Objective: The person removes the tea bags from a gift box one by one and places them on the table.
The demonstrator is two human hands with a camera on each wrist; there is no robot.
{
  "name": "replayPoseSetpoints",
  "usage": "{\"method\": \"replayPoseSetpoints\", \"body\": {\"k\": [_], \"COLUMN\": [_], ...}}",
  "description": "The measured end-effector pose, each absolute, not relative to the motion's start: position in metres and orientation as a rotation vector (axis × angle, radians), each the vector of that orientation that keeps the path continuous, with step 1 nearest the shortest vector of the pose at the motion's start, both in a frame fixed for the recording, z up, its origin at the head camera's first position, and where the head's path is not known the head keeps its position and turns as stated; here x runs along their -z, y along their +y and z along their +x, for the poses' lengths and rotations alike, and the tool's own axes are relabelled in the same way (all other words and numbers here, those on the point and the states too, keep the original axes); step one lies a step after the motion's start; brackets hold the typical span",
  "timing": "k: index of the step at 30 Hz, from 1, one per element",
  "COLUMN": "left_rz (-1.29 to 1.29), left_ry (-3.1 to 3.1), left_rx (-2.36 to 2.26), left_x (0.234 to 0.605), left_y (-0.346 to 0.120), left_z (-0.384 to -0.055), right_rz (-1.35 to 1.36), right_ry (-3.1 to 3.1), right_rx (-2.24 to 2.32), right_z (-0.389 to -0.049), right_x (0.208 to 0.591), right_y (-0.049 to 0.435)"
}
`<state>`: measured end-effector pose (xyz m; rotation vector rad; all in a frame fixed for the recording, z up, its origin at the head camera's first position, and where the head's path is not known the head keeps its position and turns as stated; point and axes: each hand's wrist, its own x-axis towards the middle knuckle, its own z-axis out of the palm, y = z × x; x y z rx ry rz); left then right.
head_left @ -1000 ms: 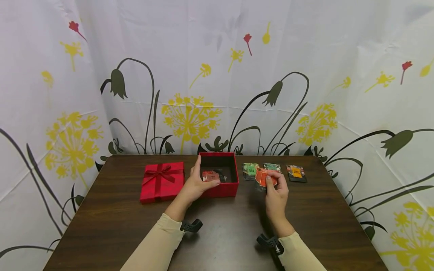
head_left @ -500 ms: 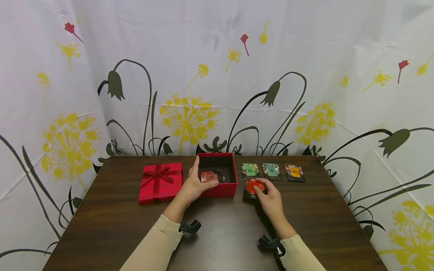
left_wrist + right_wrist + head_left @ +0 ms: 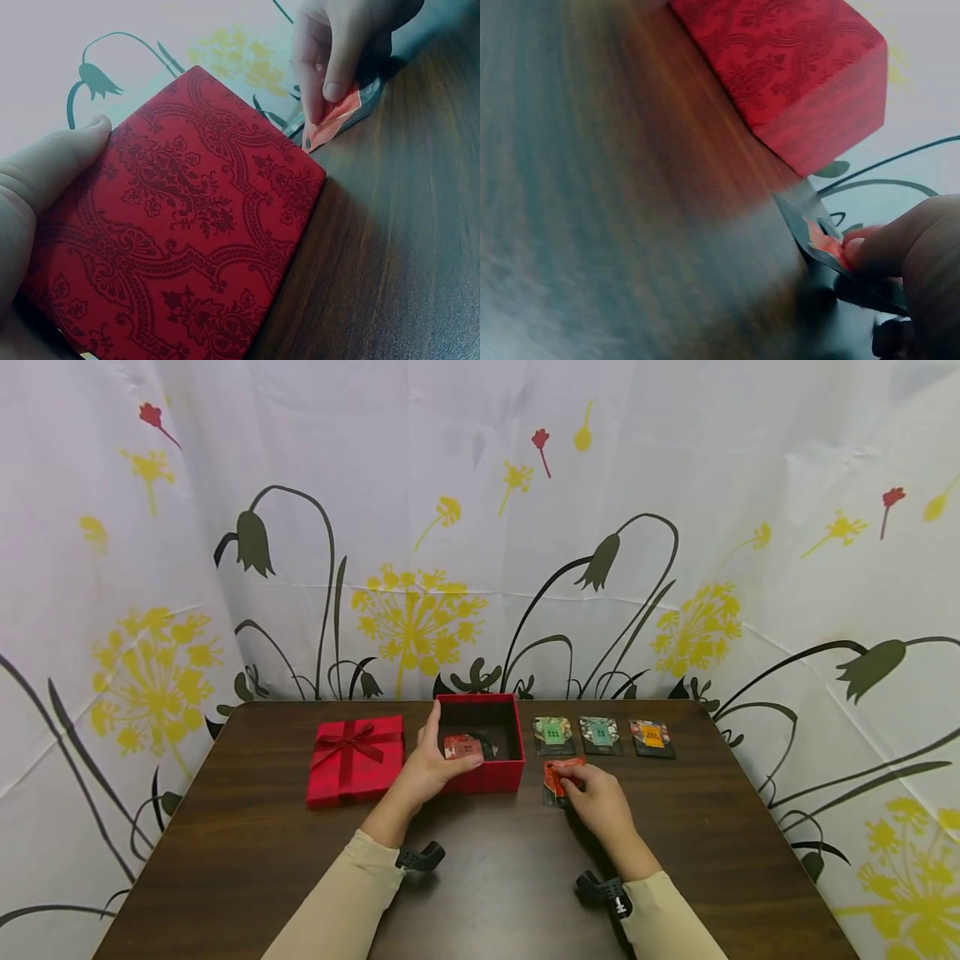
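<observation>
My left hand (image 3: 429,768) grips the front left corner of an uncovered red box (image 3: 491,778), thumb at the front rim and fingers along the left wall. A red-labelled packet (image 3: 461,746) lies inside on the dark floor. My right hand (image 3: 606,803) pinches an orange and black packet (image 3: 553,783) by its upper part, low over the table to the right of the box. In the right wrist view this packet (image 3: 826,246) looks tilted and slightly bent. The left wrist view shows the box's patterned front wall (image 3: 172,217) close up.
Behind the held packet stretches a row of flat packets: a green one (image 3: 553,735), a teal one (image 3: 599,735) and an orange-yellow one (image 3: 652,739). Left of the box lies a red lid (image 3: 367,777) with a ribbon bow. A flowered curtain (image 3: 465,485) hangs behind the table.
My right hand has brought the orange packet down and left, from in front of the row to near the table, and tilted it. My left hand stays on the box.
</observation>
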<state>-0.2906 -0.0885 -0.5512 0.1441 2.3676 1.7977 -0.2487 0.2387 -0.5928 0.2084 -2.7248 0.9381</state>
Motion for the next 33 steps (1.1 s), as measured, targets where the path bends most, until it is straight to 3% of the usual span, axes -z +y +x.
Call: {"method": "replayPoseSetpoints", "body": {"k": [11, 33], "left_rz": [0.174, 0.141], "left_ry": [2.35, 2.358], "left_rx": [-1.816, -1.797], "left_x": [0.551, 0.552], "left_y": [-0.089, -0.088], "left_z": [-0.293, -0.291], "right_rz": [0.137, 0.289], "right_ry": [-2.683, -2.669], "right_rx": [-0.638, -0.733], "right_z": [-0.248, -0.251], "right_x": [0.6, 0.605], "right_y": [0.236, 0.231]}}
